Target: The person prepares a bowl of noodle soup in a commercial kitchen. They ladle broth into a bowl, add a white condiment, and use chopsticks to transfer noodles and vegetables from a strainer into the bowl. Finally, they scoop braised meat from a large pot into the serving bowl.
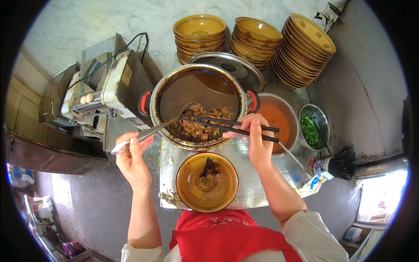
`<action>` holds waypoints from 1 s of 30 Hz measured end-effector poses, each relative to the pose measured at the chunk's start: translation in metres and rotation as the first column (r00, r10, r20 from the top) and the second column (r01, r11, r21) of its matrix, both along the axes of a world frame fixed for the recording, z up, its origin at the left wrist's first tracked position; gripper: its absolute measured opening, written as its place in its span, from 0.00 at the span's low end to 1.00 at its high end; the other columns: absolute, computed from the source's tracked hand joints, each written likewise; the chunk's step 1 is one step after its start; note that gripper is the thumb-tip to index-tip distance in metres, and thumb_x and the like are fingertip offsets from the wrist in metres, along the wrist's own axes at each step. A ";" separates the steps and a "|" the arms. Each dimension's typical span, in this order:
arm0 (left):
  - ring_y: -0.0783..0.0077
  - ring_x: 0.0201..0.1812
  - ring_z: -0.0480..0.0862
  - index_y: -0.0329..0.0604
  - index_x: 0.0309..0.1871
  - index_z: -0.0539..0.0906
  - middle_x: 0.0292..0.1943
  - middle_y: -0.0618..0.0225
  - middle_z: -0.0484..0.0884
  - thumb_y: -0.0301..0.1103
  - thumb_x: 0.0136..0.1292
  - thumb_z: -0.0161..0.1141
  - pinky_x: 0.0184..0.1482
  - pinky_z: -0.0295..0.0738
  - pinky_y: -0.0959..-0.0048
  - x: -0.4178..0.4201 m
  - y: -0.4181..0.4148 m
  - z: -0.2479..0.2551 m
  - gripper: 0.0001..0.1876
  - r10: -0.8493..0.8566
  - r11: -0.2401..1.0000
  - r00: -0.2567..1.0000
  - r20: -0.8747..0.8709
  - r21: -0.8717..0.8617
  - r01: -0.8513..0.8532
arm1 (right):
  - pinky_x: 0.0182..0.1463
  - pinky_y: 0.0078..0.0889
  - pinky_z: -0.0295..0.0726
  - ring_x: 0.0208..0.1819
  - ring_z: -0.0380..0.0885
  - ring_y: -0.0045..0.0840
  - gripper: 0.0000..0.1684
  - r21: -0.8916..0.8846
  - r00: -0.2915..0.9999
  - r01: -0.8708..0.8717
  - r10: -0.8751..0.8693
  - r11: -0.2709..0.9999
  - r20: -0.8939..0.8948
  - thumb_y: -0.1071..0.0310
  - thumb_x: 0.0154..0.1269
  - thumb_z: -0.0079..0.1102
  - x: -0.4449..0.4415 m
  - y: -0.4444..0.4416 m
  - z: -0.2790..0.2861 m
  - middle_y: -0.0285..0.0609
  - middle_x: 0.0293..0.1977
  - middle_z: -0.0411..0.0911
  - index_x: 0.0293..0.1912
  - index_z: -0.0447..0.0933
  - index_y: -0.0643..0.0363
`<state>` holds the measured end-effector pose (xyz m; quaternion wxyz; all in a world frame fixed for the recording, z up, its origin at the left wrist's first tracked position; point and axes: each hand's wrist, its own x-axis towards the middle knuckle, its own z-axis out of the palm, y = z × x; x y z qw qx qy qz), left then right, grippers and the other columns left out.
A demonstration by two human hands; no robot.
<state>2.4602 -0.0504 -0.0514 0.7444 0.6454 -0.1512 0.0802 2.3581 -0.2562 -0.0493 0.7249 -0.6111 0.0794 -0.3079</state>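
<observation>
My left hand (pixel 135 157) grips the handle of a metal ladle (pixel 149 132), its bowl dipped among chunky pieces of food at the near side of a large pot (pixel 153 98) of brown broth. Black chopsticks (pixel 226 124) are held in my right hand (pixel 258 140), their tips close to the ladle over the pot. A yellow-brown patterned bowl (pixel 207 199) stands on the foil-like counter in front of me, with a few dark pieces of food inside. Right of the pot is a metal basin of orange-red sauce (pixel 273 114) with a utensil handle sticking out.
Stacked bowls (pixel 199 36) stand behind the pot, near a leaning metal lid (pixel 244 73). Chopped greens (pixel 309 131) fill a small metal bowl at right, beside a holder of black chopsticks (pixel 343 163). A worn machine (pixel 114 85) with two eggs on it is at left.
</observation>
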 end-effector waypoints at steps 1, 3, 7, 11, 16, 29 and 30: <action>0.65 0.34 0.79 0.36 0.40 0.67 0.34 0.62 0.71 0.30 0.63 0.42 0.39 0.75 0.69 -0.001 -0.001 0.001 0.07 0.002 1.000 1.000 -0.003 0.000 -0.002 | 0.33 0.21 0.73 0.28 0.77 0.26 0.15 -0.021 1.000 -0.001 0.001 1.000 0.008 0.63 0.65 0.35 0.001 0.000 0.000 0.37 0.25 0.64 0.29 0.64 0.64; 0.65 0.34 0.79 0.36 0.40 0.67 0.34 0.62 0.71 0.30 0.63 0.42 0.39 0.75 0.69 -0.001 -0.001 0.002 0.07 0.004 1.000 1.000 -0.004 0.001 -0.004 | 0.33 0.21 0.73 0.27 0.77 0.26 0.14 -0.049 1.000 0.003 -0.002 0.999 0.022 0.63 0.65 0.36 0.003 -0.001 -0.002 0.36 0.25 0.64 0.29 0.64 0.64; 0.65 0.34 0.79 0.36 0.40 0.67 0.34 0.62 0.71 0.30 0.63 0.41 0.39 0.75 0.69 -0.001 -0.001 0.001 0.07 0.014 1.000 1.000 -0.006 0.003 -0.014 | 0.33 0.22 0.73 0.28 0.76 0.26 0.17 -0.050 1.000 0.012 -0.011 0.999 0.024 0.60 0.65 0.36 0.003 -0.003 -0.004 0.36 0.25 0.64 0.29 0.63 0.64; 0.65 0.34 0.79 0.36 0.40 0.67 0.34 0.62 0.71 0.29 0.63 0.41 0.40 0.75 0.69 0.000 -0.001 0.001 0.07 0.020 1.000 1.000 -0.017 -0.008 -0.020 | 0.35 0.24 0.73 0.29 0.76 0.27 0.25 -0.081 0.996 -0.020 0.026 0.996 0.080 0.50 0.64 0.31 -0.001 -0.009 -0.010 0.38 0.27 0.64 0.31 0.63 0.64; 0.65 0.34 0.79 0.36 0.40 0.67 0.34 0.61 0.71 0.29 0.63 0.41 0.40 0.75 0.69 -0.001 -0.002 0.001 0.07 0.033 0.999 0.999 -0.032 -0.010 -0.033 | 0.38 0.26 0.73 0.31 0.76 0.26 0.30 -0.081 0.990 -0.119 0.124 0.990 0.064 0.43 0.61 0.27 -0.001 -0.003 -0.005 0.40 0.29 0.65 0.35 0.62 0.65; 0.64 0.34 0.78 0.36 0.40 0.67 0.35 0.61 0.71 0.30 0.62 0.42 0.40 0.75 0.68 -0.005 -0.003 0.002 0.08 0.027 0.999 0.999 0.017 -0.024 -0.027 | 0.30 0.19 0.72 0.23 0.62 0.15 0.15 -0.197 0.993 0.042 -0.019 0.980 0.118 0.67 0.64 0.37 0.012 0.007 -0.011 0.37 0.23 0.61 0.25 0.63 0.66; 0.64 0.34 0.78 0.36 0.40 0.67 0.35 0.61 0.71 0.30 0.62 0.42 0.40 0.75 0.68 -0.005 -0.003 0.003 0.08 0.033 0.999 0.999 0.018 -0.024 -0.033 | 0.29 0.19 0.72 0.23 0.61 0.15 0.15 -0.211 0.991 0.063 -0.037 0.975 0.128 0.67 0.64 0.37 0.012 0.010 -0.006 0.37 0.23 0.61 0.25 0.63 0.66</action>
